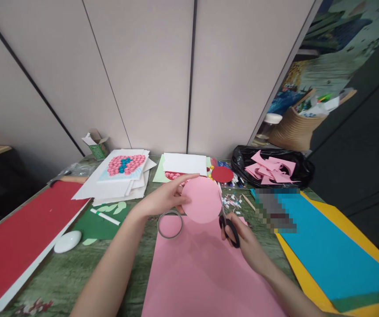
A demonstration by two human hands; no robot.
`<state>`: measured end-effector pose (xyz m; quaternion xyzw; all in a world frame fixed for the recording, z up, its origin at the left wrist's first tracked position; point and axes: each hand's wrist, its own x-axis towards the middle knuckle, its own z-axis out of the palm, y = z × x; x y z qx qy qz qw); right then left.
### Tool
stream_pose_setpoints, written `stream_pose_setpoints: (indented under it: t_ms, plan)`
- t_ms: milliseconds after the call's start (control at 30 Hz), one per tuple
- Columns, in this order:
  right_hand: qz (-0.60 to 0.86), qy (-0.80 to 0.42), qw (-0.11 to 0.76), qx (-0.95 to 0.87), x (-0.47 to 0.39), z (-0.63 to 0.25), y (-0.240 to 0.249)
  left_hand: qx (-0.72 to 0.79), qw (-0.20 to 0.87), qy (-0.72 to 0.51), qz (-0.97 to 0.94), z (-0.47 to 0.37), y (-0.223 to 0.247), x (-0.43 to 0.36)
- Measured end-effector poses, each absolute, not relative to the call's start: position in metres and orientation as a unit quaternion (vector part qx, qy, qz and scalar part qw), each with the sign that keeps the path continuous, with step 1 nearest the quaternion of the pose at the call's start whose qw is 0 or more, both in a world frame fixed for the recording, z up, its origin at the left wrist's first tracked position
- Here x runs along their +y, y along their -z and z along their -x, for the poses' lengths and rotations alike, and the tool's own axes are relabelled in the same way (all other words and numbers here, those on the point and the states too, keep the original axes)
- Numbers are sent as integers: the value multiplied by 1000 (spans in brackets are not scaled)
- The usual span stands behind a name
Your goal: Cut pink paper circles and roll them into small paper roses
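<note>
My left hand [166, 195] pinches the left edge of a round pink paper disc [202, 200], held up above the table. The thumb lies on the disc's face and the index finger runs along its top. At the disc's right edge, my right hand [242, 235] grips black-handled scissors [232, 231], blades pointing up along the rim. Below both hands lies a large pink paper sheet [202, 273]. A round ring-shaped object [170, 224], with pink showing through it, rests at the sheet's upper left corner, near my left wrist.
A black-lined tray [305, 176] holds pink paper scraps [270, 167]. Red sheets [27, 224] lie left, blue [335, 246] and yellow ones right. Nearby are a white mouse-shaped object [68, 241], a white pen [105, 216], a pencil [248, 202] and a pink-blue rosette picture [126, 165].
</note>
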<state>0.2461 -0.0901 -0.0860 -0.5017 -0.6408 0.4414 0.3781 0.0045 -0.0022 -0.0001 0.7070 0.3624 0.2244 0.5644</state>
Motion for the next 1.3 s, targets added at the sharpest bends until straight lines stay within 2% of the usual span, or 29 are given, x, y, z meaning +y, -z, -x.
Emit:
stream_pose_setpoints:
  t_ms: [567, 1300]
  plan:
    - [511, -432, 365, -648, -89, -245, 85, 361, 552, -248, -709, -2, 0, -2]
    - [516, -426, 359, -650, -92, -242, 80, 349, 532, -204, -744, 3, 1, 1]
